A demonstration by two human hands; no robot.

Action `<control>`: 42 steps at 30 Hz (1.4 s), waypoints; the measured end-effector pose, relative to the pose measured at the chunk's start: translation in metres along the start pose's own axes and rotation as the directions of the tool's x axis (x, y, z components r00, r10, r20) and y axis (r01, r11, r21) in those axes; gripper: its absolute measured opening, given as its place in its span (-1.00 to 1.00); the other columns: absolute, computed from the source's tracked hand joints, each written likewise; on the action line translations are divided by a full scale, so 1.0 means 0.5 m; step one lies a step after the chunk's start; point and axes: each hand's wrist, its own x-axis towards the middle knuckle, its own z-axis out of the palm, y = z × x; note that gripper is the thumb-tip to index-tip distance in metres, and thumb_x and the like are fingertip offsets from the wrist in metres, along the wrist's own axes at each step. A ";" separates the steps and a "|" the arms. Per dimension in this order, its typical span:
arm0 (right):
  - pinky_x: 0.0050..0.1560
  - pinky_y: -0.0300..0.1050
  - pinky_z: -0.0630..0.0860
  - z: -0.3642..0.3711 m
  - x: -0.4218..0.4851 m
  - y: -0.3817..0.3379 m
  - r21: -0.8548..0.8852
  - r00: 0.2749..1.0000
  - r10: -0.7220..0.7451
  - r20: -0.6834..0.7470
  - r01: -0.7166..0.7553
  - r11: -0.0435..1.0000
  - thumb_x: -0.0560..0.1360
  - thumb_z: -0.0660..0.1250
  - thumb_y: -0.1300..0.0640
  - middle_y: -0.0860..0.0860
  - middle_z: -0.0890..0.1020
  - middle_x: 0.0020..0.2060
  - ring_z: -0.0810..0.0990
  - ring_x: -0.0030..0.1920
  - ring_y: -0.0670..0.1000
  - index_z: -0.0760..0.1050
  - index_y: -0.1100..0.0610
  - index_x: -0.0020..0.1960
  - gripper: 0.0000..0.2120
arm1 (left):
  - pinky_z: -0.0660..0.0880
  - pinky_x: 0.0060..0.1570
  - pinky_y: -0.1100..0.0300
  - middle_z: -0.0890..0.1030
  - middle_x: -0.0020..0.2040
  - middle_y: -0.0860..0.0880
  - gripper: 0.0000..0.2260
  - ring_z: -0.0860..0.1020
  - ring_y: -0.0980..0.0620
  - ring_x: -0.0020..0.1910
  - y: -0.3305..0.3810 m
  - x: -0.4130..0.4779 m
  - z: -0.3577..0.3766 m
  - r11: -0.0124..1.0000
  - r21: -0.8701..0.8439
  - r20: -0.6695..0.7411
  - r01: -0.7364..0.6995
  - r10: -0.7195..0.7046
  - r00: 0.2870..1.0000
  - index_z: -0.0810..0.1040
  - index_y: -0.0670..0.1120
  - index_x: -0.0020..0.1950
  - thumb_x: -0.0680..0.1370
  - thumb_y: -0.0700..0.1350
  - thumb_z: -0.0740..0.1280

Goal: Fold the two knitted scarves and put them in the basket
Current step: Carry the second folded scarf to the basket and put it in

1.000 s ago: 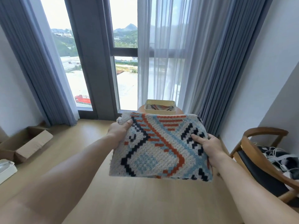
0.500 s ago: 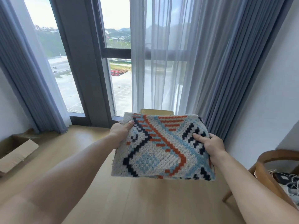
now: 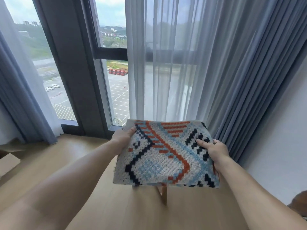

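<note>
A folded knitted scarf (image 3: 163, 155) with orange, blue and black patterns on grey is held flat in the air in front of me. My left hand (image 3: 123, 137) grips its left edge, thumb on top. My right hand (image 3: 214, 151) grips its right edge, fingers pressed on the top. The basket is hidden behind the scarf. Only wooden stool legs (image 3: 163, 193) show below the scarf's near edge.
Tall windows (image 3: 114, 90) with sheer and grey curtains (image 3: 249, 80) stand straight ahead. A cardboard box (image 3: 7, 161) lies on the wooden floor at far left. A chair's edge (image 3: 299, 200) shows at the right border.
I have moved closer to the window and stool with the scarf held out. The basket, seen above the scarf a second ago, is now covered by it.
</note>
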 end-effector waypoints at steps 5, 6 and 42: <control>-0.16 0.01 0.64 0.055 0.161 -0.006 -0.025 0.998 0.022 -0.061 -0.024 0.999 0.31 0.61 0.10 0.14 0.71 -0.11 0.71 -0.17 0.14 0.55 0.19 0.12 -0.55 | 0.48 -0.33 0.12 0.60 -0.13 -0.11 -0.52 0.59 -0.09 -0.20 0.039 0.197 0.052 1.000 0.016 0.070 0.020 -0.021 0.997 0.49 -0.18 0.10 0.50 0.23 0.34; -0.16 0.01 0.64 0.063 0.188 -0.007 -0.022 0.997 0.031 -0.074 -0.033 0.999 0.31 0.60 0.10 0.14 0.71 -0.10 0.71 -0.16 0.15 0.55 0.19 0.12 -0.55 | 0.47 -0.35 0.13 0.60 -0.12 -0.11 -0.51 0.60 -0.09 -0.21 0.047 0.232 0.063 1.000 0.018 0.089 0.025 -0.027 0.996 0.49 -0.19 0.13 0.50 0.23 0.35; -0.02 0.02 0.60 0.325 0.864 0.224 -0.302 0.933 0.323 -0.161 -0.358 0.883 0.38 0.54 -0.05 0.06 0.66 0.03 0.63 -0.01 0.10 0.51 0.10 0.21 -0.52 | 0.38 -0.29 0.18 0.52 -0.15 -0.07 -0.60 0.50 -0.03 -0.21 -0.081 0.953 0.321 0.900 0.328 -0.028 0.288 -0.295 0.955 0.42 -0.18 -0.04 0.55 0.17 0.32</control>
